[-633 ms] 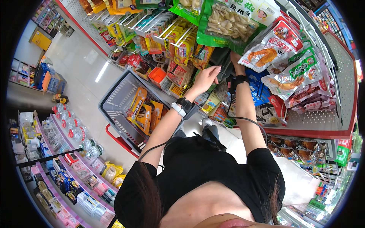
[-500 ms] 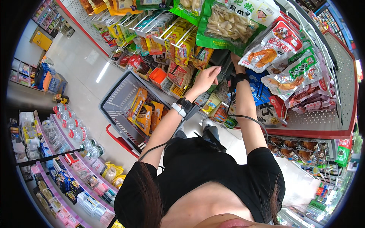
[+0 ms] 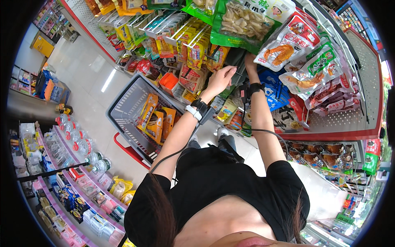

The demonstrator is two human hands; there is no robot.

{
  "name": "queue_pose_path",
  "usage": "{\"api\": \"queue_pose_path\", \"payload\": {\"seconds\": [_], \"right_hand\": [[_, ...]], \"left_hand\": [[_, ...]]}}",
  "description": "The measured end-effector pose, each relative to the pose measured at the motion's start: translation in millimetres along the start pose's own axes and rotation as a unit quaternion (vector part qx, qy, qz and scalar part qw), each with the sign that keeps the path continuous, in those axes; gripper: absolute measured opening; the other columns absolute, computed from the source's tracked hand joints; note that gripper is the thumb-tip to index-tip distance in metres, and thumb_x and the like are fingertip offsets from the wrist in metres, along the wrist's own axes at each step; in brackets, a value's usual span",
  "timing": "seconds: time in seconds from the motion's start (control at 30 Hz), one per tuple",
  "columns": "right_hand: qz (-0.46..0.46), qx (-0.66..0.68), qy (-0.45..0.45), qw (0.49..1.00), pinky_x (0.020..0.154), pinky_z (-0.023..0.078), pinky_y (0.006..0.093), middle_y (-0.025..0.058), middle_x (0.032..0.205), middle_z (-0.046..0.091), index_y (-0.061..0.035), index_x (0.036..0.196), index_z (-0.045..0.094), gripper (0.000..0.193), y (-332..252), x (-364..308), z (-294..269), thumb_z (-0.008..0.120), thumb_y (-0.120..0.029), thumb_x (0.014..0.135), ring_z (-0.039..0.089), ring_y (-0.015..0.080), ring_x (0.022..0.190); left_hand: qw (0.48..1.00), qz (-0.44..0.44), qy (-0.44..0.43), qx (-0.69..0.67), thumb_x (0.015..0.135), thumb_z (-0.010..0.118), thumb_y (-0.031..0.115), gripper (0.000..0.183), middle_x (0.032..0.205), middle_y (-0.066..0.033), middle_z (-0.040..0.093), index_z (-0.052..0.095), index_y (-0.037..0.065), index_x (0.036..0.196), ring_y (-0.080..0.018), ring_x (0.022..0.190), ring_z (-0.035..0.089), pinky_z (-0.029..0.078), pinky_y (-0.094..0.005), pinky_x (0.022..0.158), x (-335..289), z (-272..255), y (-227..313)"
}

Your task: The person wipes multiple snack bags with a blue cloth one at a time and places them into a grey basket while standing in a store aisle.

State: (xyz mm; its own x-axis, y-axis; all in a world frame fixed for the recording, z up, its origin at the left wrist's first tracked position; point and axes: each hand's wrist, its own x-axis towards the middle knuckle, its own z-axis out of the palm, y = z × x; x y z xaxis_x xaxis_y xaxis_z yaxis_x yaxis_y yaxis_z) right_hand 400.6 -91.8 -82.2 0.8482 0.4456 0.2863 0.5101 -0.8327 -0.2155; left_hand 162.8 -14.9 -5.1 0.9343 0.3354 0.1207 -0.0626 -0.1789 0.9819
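Orange packets [image 3: 155, 126] already lie in the grey basket [image 3: 133, 96], while many others, the white-and-red packet [image 3: 288, 41] and large green bag [image 3: 242, 26] among them, remain on display. The left hand [image 3: 221, 80] hangs near the rack's packets, its grip loosely half open with nothing visible in it. The right hand [image 3: 250, 64] reaches in below the green bag, beside the white-and-red packet, its fingertips lost in shadow, so I cannot tell how far its grip is closed or whether it has anything.
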Motion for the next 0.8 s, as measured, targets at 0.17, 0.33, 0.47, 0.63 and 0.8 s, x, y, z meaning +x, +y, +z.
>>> {"api": "queue_pose_path", "payload": {"seconds": [0.17, 0.33, 0.47, 0.63, 0.8], "right_hand": [[-0.017, 0.265, 0.181, 0.947, 0.084, 0.04, 0.0405, 0.027, 0.106, 0.054, 0.0007, 0.114, 0.05, 0.038, -42, -51, -24, 0.041, 0.0, 0.078, 0.05, 0.0436, 0.099], [0.06, 0.398, 0.114, 0.908, 0.08, 0.043, 0.0329, 0.0251, 0.106, 0.056, 0.0001, 0.122, 0.045, 0.042, -59, -74, -48, 0.038, 0.0, 0.08, 0.056, 0.0363, 0.094], [0.107, 0.495, 0.059, 0.86, 0.082, 0.041, 0.0301, 0.0216, 0.111, 0.056, -0.0002, 0.126, 0.041, 0.046, -84, -91, -84, 0.035, -0.002, 0.08, 0.056, 0.0266, 0.095], [0.083, 0.516, 0.088, 0.848, 0.085, 0.04, 0.0288, 0.0201, 0.117, 0.054, -0.001, 0.13, 0.038, 0.05, -88, -106, -85, 0.034, -0.003, 0.081, 0.054, 0.0257, 0.097], [0.066, 0.54, 0.129, 0.829, 0.059, 0.041, 0.0301, 0.012, 0.077, 0.058, -0.0013, 0.119, 0.049, 0.041, -76, -118, -63, 0.039, -0.005, 0.08, 0.05, 0.015, 0.063]], "left_hand": [[1.0, -0.013, -0.005, -0.024, 0.094, 0.043, 0.029, 0.033, 0.056, -0.0006, 0.051, 0.054, 0.003, 0.112, -0.007, 0.051, 0.05, 0.04, -0.0229, 0.05, -3, -2, 0], [0.999, -0.007, -0.016, -0.027, 0.094, 0.043, 0.029, 0.033, 0.056, -0.001, 0.051, 0.052, 0.003, 0.112, -0.0076, 0.051, 0.05, 0.04, -0.0233, 0.05, -4, -2, 7], [0.999, -0.007, -0.011, -0.041, 0.094, 0.042, 0.029, 0.033, 0.056, -0.001, 0.05, 0.052, 0.003, 0.112, -0.0076, 0.05, 0.05, 0.04, -0.023, 0.049, -5, -2, 4], [0.999, -0.007, -0.017, -0.047, 0.094, 0.041, 0.031, 0.033, 0.055, -0.001, 0.051, 0.052, 0.005, 0.11, -0.0082, 0.05, 0.051, 0.039, -0.0227, 0.049, -4, -2, 3], [0.993, -0.033, -0.035, -0.106, 0.095, 0.038, 0.031, 0.034, 0.06, -0.0014, 0.052, 0.047, 0.006, 0.116, -0.0071, 0.053, 0.051, 0.042, -0.0212, 0.05, -3, 1, 0]]}}
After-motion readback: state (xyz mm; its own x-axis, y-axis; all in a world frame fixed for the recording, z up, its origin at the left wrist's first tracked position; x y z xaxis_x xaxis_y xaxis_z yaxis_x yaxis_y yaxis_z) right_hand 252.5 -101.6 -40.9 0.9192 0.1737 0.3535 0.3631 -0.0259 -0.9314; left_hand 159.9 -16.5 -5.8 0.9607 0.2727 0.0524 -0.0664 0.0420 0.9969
